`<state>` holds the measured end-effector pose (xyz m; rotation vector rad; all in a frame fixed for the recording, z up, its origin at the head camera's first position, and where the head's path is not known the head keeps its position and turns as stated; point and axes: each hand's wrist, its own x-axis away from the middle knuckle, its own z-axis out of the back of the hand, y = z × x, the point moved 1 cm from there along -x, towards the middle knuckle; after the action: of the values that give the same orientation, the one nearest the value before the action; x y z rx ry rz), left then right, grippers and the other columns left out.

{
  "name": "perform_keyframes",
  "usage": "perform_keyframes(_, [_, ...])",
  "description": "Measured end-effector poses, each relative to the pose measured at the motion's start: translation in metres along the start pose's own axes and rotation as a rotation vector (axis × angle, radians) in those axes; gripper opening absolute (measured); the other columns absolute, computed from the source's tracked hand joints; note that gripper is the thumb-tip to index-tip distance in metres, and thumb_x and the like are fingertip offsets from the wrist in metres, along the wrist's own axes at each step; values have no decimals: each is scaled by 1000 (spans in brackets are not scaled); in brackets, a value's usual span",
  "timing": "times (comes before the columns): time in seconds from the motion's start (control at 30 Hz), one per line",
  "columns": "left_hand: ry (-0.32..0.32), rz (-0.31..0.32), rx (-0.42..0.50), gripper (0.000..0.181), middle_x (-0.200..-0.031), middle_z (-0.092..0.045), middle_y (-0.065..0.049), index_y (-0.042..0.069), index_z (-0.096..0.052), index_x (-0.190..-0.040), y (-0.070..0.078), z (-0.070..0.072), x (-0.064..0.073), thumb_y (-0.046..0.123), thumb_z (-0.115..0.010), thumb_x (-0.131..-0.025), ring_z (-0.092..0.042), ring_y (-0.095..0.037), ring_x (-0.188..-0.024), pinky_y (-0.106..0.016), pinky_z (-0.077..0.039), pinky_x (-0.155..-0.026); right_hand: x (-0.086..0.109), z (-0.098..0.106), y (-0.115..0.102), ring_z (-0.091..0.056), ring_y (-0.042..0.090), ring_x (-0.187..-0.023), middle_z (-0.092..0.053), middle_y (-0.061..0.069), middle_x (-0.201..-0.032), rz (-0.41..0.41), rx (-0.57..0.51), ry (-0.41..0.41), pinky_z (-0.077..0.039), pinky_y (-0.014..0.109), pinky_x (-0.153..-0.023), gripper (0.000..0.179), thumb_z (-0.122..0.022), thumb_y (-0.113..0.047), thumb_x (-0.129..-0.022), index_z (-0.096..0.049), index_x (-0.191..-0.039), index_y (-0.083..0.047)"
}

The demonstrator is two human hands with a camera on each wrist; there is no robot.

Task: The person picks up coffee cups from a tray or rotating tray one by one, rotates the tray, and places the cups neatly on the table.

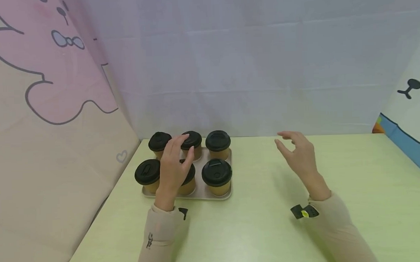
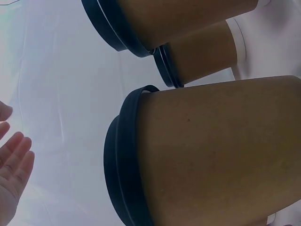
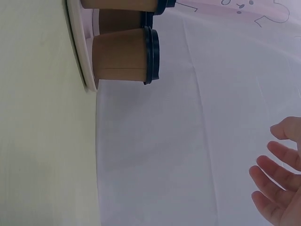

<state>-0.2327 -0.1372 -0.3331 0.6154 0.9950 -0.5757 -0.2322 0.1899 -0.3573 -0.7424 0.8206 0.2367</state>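
Several brown paper cups with black lids stand upright in two rows on a pale tray at the table's left. My left hand (image 1: pixel 172 167) hovers over the tray, its fingers loosely bent and holding nothing. It partly covers the front middle cup (image 1: pixel 187 187) in the head view. A cup (image 2: pixel 211 155) looms large in the left wrist view, with the fingertips away from its lid. My right hand (image 1: pixel 301 153) is raised above the table, right of the tray, thumb and fingers apart. In the right wrist view those fingers (image 3: pixel 273 174) are relaxed, with nothing between them.
The tray (image 1: pixel 205 196) has a low raised rim. Beside the left hand is the front right cup (image 1: pixel 216 177), and behind it the back right cup (image 1: pixel 218 144). A pale cloth wall (image 1: pixel 257 79) rises at the table's (image 1: pixel 255 229) back edge; printed cloth hangs at both sides.
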Motion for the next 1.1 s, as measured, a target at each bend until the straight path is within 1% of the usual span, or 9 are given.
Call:
perform_keyframes(0.1, [11, 0, -11, 33, -109, -60, -17, 1, -58, -114, 2, 2, -1, 7, -64, -82, -56, -29, -105, -39, -49, -88, -1, -4, -8, -60, 24, -91, -66, 15, -101, -25, -53, -39, -46, 28, -76, 28, -70, -9, -78, -64, -105, -2])
perform_keyframes(0.2, [33, -11, -29, 30, -106, -62, -16, 2, -60, -110, 4, 4, -1, 8, -65, -81, -57, -29, -101, -39, -50, -86, 0, -11, -17, -59, 20, -97, -65, 11, -108, -72, -142, -142, -47, 26, -80, 35, -73, -13, -77, -63, -110, -4])
perform_keyframes(0.3, [56, -24, -55, 22, -98, -65, -14, 2, -64, -103, 5, 6, -1, 10, -64, -82, -60, -27, -93, -38, -51, -80, 0, -21, -25, -55, 22, -109, -60, 11, -118, -109, -253, -260, -47, 36, -89, 44, -74, -14, -77, -59, -117, -4])
perform_keyframes(0.4, [75, -24, -72, 15, -90, -68, -11, 3, -67, -94, 7, 7, -3, 12, -63, -83, -62, -25, -84, -36, -53, -74, 0, -31, -31, -48, 27, -119, -53, 13, -127, -128, -356, -338, -41, 47, -96, 52, -73, -12, -77, -53, -124, -4])
perform_keyframes(0.5, [85, -16, -77, 12, -85, -69, -10, 3, -69, -88, 8, 9, -4, 12, -62, -83, -64, -24, -79, -36, -54, -72, 0, -40, -36, -42, 30, -124, -46, 13, -133, -144, -418, -404, -36, 51, -100, 60, -74, -11, -76, -48, -129, -5])
perform_keyframes(0.67, [98, -10, -72, 11, -82, -70, -10, 2, -70, -86, 9, 12, -5, 11, -64, -82, -65, -23, -76, -36, -54, -71, 3, -55, -48, -34, 32, -132, -35, 10, -143, -152, -471, -574, -30, 55, -104, 81, -79, -19, -72, -34, -139, -10])
perform_keyframes(0.8, [112, 4, -74, 10, -80, -70, -10, 2, -69, -87, 9, 13, -6, 9, -65, -81, -65, -22, -73, -35, -54, -67, 7, -69, -55, -26, 34, -136, -22, 7, -151, -133, -512, -698, -25, 60, -105, 101, -83, -20, -65, -22, -145, -16])
perform_keyframes(0.93, [134, 47, -86, 10, -75, -69, -10, 2, -69, -87, 9, 14, -6, 9, -64, -81, -63, -21, -67, -34, -50, -58, 13, -82, -56, -24, 37, -136, -13, 7, -153, -89, -530, -749, -21, 62, -106, 114, -86, -24, -61, -12, -148, -20])
perform_keyframes(1.1, [149, 84, -69, 13, -74, -68, -10, 2, -69, -87, 8, 16, -6, 12, -62, -83, -61, -21, -65, -34, -47, -55, 23, -96, -48, -23, 42, -135, -12, 13, -152, -77, -549, -795, -19, 66, -104, 123, -87, -31, -58, -4, -148, -22])
